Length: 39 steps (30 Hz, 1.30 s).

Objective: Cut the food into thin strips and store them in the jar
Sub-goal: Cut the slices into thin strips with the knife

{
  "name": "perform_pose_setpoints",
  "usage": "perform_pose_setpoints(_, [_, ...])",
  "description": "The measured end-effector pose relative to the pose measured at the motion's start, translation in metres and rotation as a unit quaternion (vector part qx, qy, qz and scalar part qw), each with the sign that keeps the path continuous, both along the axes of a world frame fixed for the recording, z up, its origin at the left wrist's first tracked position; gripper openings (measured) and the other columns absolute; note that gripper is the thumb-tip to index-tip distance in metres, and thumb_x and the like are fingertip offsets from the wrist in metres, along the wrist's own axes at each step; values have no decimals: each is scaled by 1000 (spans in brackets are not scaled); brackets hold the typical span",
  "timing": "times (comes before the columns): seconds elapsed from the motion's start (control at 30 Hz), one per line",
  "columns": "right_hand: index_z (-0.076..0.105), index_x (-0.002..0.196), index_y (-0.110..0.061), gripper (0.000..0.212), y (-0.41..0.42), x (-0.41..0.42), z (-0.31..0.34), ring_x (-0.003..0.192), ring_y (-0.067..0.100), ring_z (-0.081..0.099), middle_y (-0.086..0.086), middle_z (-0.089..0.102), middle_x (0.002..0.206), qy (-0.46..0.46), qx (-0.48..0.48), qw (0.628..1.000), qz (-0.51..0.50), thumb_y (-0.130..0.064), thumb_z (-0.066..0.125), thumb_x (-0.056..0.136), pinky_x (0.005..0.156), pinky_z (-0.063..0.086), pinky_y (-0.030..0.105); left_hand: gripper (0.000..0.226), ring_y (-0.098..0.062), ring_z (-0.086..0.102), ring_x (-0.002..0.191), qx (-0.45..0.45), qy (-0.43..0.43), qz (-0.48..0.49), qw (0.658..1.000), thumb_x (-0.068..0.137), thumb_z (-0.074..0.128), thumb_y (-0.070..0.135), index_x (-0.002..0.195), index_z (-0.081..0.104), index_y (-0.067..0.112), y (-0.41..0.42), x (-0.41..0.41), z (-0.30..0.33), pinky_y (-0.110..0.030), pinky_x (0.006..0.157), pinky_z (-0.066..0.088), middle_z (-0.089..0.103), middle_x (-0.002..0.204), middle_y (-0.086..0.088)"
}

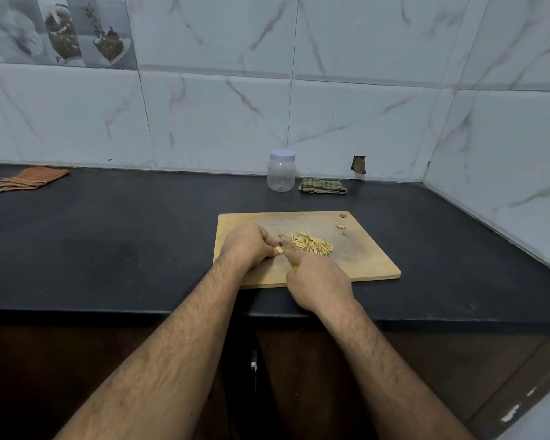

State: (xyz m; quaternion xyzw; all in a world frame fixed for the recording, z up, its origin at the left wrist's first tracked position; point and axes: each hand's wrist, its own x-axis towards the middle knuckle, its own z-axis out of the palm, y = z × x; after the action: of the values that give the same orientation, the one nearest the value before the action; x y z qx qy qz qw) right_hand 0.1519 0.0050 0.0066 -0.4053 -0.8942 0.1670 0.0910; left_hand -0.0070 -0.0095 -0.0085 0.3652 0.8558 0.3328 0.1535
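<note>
Dark tabletop (108, 249); cutting board (362, 262) centre. Jar (281, 171) at 12 o'clock, lidded, empty. Left hand (246, 246) grip pinches last food piece (279, 250); right hand (318, 281) fisted round knife (285, 246). Strips (313, 244) piled at 3 o'clock. Cutting nearly done, storing untouched.

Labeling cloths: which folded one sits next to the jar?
The green checked cloth, just right of the jar. The orange striped cloth lies far left by the wall.
</note>
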Motion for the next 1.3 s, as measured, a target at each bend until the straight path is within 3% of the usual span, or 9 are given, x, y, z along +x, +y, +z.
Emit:
perform_pose_setpoints(0.17, [38, 149, -38, 52, -10, 19, -8, 119, 20, 55, -1, 59, 134, -1, 20, 1000, 0, -23, 42, 99, 88, 47, 35, 1, -8, 53, 52, -11, 19, -8, 1000, 84, 77, 26, 83, 76, 26, 0, -3, -1, -22, 56, 46, 70, 74, 11])
perform_pose_setpoints(0.67, [39, 149, -37, 56, -3, -1, -7, 127, 22, 50, -3, 51, 146, 27, 5, 1000, -2, -21, 43, 96, 95, 46, 36, 5, -9, 55, 53, -5, 21, -10, 1000, 84, 77, 28, 80, 75, 28, 2, -4, -5, -24, 60, 51, 73, 84, 12])
perform_pose_setpoints(0.97, [39, 149, -37, 55, -4, -2, -10, 119, 23, 55, 0, 59, 135, 34, 23, 999, -9, -20, 42, 97, 91, 48, 36, 3, -7, 54, 51, -1, 15, -7, 1000, 84, 77, 29, 87, 76, 28, 2, -4, -4, -21, 57, 47, 71, 79, 13])
perform_pose_setpoints(1.13, [37, 150, -38, 55, -3, -4, -10, 120, 23, 54, 0, 57, 138, 28, 20, 999, -4, -21, 41, 97, 93, 48, 37, 1, -9, 55, 54, 1, 14, -7, 1000, 84, 77, 29, 83, 76, 29, 1, -5, -5, -24, 62, 52, 71, 78, 13])
perform_pose_setpoints(1.3, [37, 150, -37, 55, -3, -5, -9, 122, 23, 53, -1, 55, 141, 16, 24, 1000, -1, -20, 41, 98, 92, 48, 36, 9, -8, 54, 51, -4, 20, -10, 1000, 84, 77, 28, 76, 72, 31, 2, -6, -5, -22, 59, 49, 73, 81, 13])
